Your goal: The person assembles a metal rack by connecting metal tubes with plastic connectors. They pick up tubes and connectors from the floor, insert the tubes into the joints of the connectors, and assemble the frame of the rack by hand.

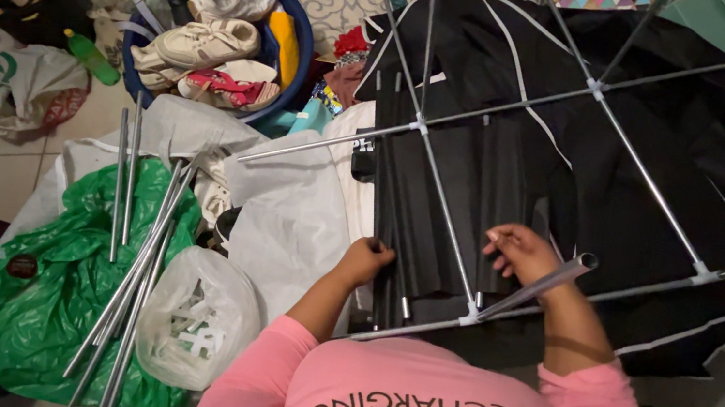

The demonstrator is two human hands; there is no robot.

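Observation:
A black fabric cover [642, 172] with white piping is draped under a frame of thin metal tubes [442, 197] joined by white connectors. My left hand [365, 259] is closed on the cover's near left edge, beside a frame tube. Further right, my right hand [521, 252] rests on the cover with its fingers curled, pinching the cloth. A short metal tube [556, 277] slants across my right wrist, its open end pointing up and right. Pink sleeves cover both my arms.
A bundle of loose metal tubes [137, 274] lies on a green plastic bag [42, 297] at the left. Beside it sits a clear bag of white connectors [195, 323]. A blue basin of shoes [222, 43], white bags [292, 211] and a green bottle [92, 58] lie on the tiled floor.

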